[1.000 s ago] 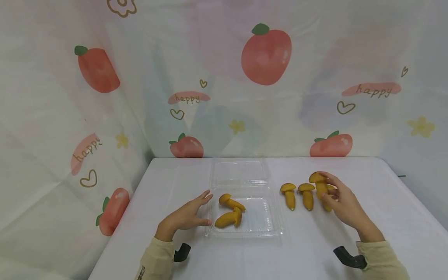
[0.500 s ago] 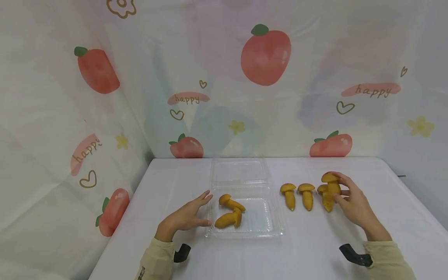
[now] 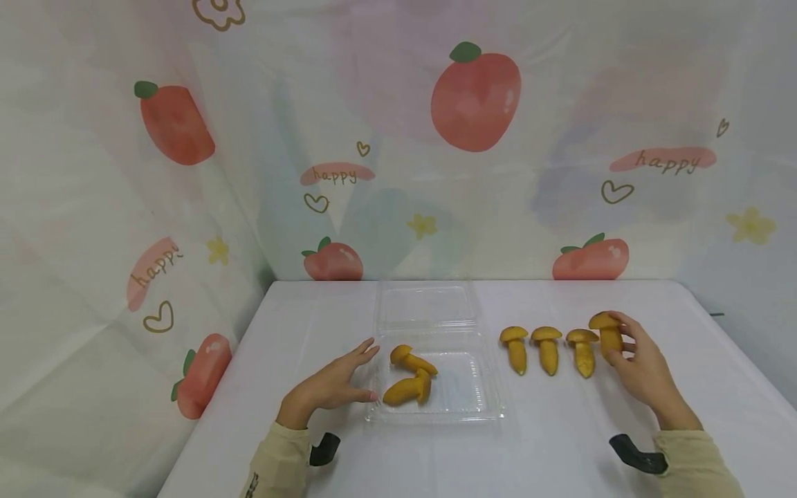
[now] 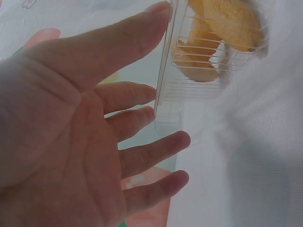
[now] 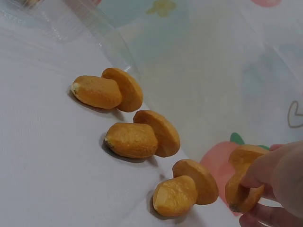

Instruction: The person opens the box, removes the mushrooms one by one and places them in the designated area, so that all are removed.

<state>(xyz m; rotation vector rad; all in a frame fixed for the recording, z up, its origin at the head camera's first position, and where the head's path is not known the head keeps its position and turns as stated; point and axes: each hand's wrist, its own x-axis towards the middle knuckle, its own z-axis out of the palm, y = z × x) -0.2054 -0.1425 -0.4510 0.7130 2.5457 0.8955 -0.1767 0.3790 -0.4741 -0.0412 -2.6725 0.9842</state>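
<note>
My right hand (image 3: 644,373) pinches a yellow-brown mushroom (image 3: 611,340) by its side, thumb in front and fingers behind, cap up in the head view. Whether its stem touches the table I cannot tell. To its left, three similar mushrooms lie in a row: the nearest (image 3: 583,356), a middle one (image 3: 548,354) and a far one (image 3: 516,353). My left hand (image 3: 326,384) is spread at the left side of a clear plastic clamshell box (image 3: 457,384), thumb and fingertips at its rim. Inside the box lie two mushrooms, one angled (image 3: 416,363) behind the other (image 3: 405,391).
The box lid (image 3: 426,304) lies folded back toward the rear of the white table (image 3: 486,456). A patterned cloth backdrop (image 3: 398,138) rises along the back and left. Dark wrist mounts (image 3: 638,455) stick out from both sleeves.
My right hand has carried its mushroom to the right, past the third mushroom in the row, and slightly down. That third mushroom is now uncovered. The left hand stays put.
</note>
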